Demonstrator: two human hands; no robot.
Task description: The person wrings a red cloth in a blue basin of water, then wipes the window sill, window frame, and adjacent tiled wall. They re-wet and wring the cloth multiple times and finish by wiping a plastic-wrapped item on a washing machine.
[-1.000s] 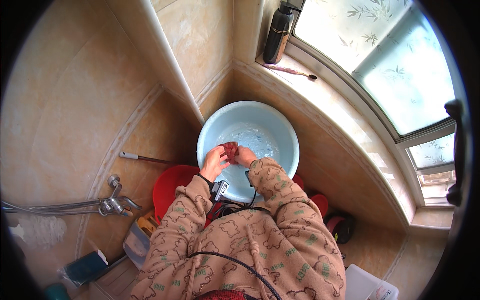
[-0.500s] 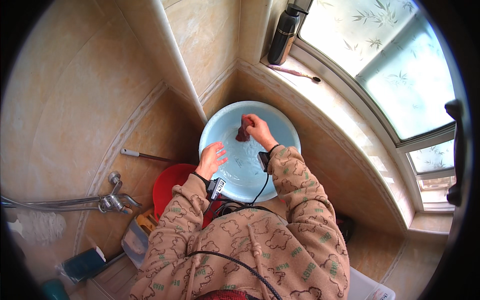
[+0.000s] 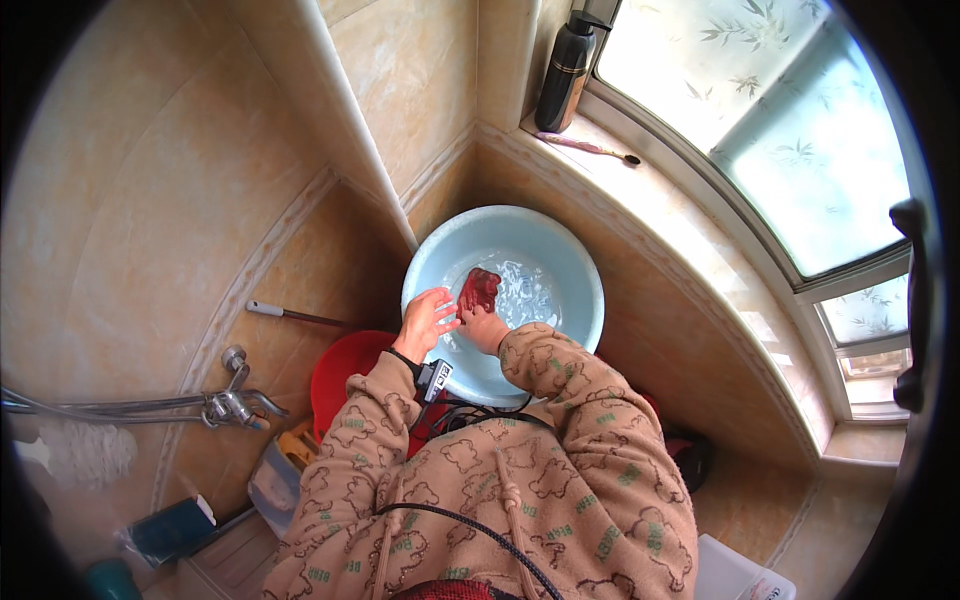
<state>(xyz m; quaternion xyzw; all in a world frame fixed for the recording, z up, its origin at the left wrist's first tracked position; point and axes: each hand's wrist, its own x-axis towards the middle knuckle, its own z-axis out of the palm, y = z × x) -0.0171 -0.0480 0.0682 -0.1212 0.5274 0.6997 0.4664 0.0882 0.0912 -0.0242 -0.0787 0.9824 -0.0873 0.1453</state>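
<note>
A light blue basin (image 3: 578, 262) with rippling water in it sits in the corner. Inside it, a small dark red wet cloth (image 3: 480, 289) spreads out at the water. My right hand (image 3: 483, 330) is closed on the near edge of this cloth, its fingertips partly hidden. Close by on the left, my left hand (image 3: 428, 322) hovers over the basin's left side with fingers apart, holding nothing. The fingers of the two hands are almost touching.
A red basin (image 3: 338, 375) stands left of the blue one, with a stick handle (image 3: 295, 314) behind it. The wall tap (image 3: 228, 407) juts out further left. A black pump bottle (image 3: 568, 75) and a toothbrush (image 3: 588, 146) lie along the windowsill.
My right hand has come down and towards my left hand, bringing the red cloth from a bunched hang to lying spread lower in the basin. My left hand has barely moved.
</note>
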